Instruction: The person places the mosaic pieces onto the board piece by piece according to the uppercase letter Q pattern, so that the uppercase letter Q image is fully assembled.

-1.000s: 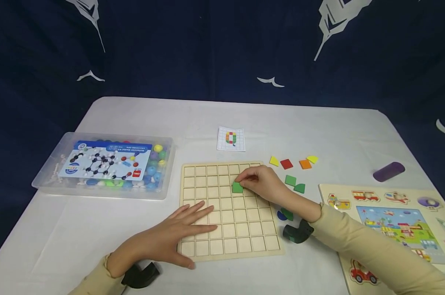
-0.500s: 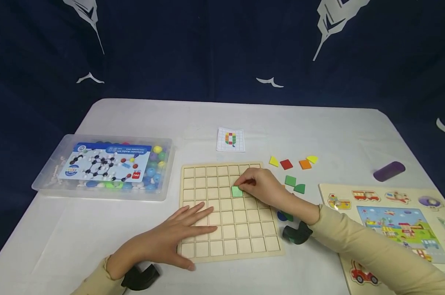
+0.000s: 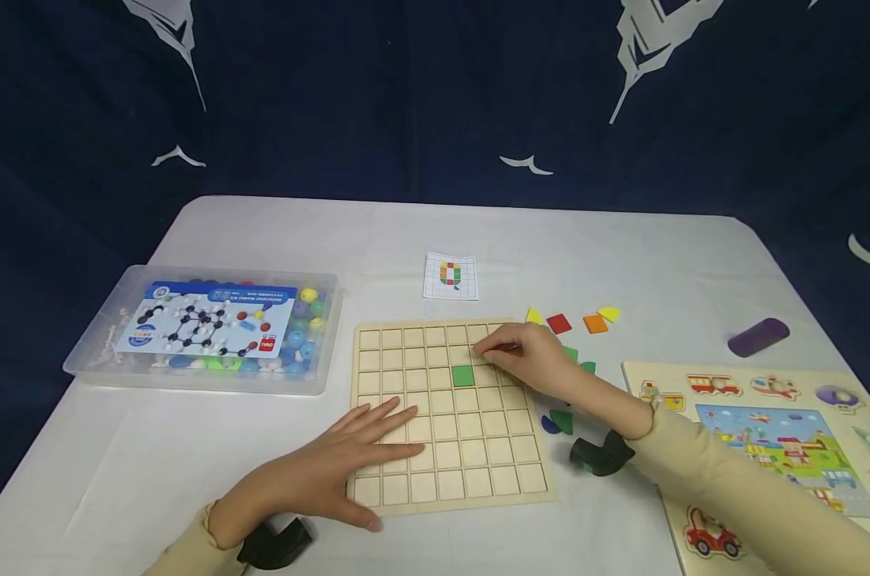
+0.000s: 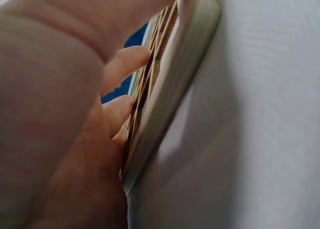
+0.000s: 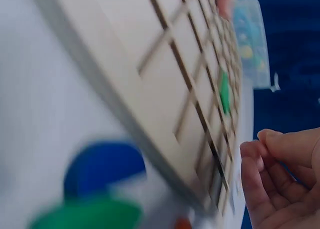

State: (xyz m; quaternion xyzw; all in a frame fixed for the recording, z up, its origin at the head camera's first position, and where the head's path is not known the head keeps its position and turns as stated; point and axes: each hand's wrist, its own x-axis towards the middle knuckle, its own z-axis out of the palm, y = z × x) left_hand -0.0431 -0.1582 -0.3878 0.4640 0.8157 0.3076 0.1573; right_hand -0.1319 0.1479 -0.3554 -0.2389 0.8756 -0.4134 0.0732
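My left hand lies with its fingers spread over the left front part of a wooden grid board; in the left wrist view its thumb reaches to the board's edge. A green square tile sits in one cell near the board's right back part. My right hand is just right of that tile, over the back right cells. Its thumb and fingertips come together, and nothing shows between them in the right wrist view. There, the tile lies beyond the fingertips.
A small pattern card lies behind the board. Red, orange, yellow, green and blue pieces lie at its right. A lidded molecular model kit stands left, a picture puzzle right, with a purple cylinder behind it.
My right hand has let go of the green square tile, which lies flat in its cell, and has moved right. The left hand has stayed where it was.
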